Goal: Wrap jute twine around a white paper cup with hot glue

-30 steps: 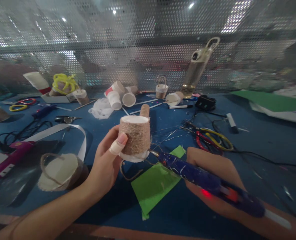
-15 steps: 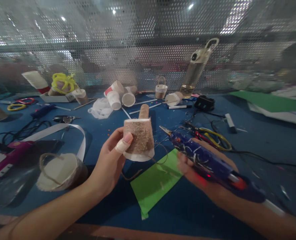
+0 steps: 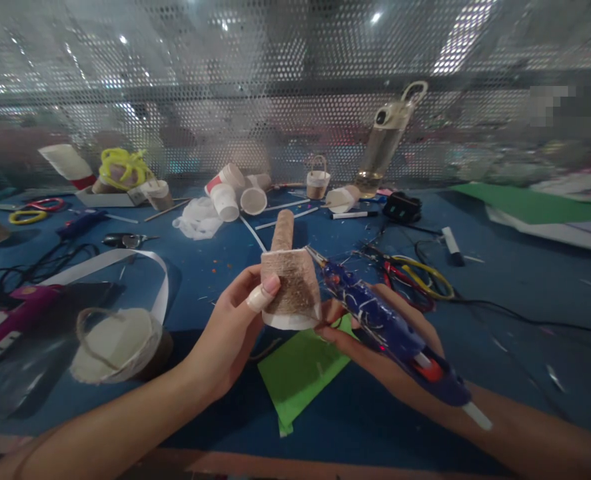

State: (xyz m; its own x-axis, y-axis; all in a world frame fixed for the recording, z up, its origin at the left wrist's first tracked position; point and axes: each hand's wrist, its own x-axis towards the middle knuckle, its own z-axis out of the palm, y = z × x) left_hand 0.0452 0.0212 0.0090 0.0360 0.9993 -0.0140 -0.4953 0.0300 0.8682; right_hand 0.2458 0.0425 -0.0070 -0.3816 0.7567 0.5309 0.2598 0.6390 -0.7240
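My left hand (image 3: pixel 235 327) grips a paper cup (image 3: pixel 291 287) wrapped in brown twine, its white rim facing down. My right hand (image 3: pixel 385 327) holds a blue glue gun (image 3: pixel 375 310), whose nozzle is beside the cup's upper right edge. The fingertips of that hand touch the twine near the cup's lower right rim. Behind the cup stands a brown twine-wrapped roll (image 3: pixel 282 230). Below lies a green sheet (image 3: pixel 302 370) on the blue table.
A handled cup basket (image 3: pixel 120 347) and a magenta glue gun (image 3: pixel 20 313) are at the left. Paper cups (image 3: pixel 225 193) and a bottle (image 3: pixel 382 143) stand toward the back. Pliers (image 3: pixel 420 277) and cables lie at the right.
My right hand and the blue glue gun have moved left to the cup. Its fingertips now touch the twine at the rim. The cup has shifted slightly right.
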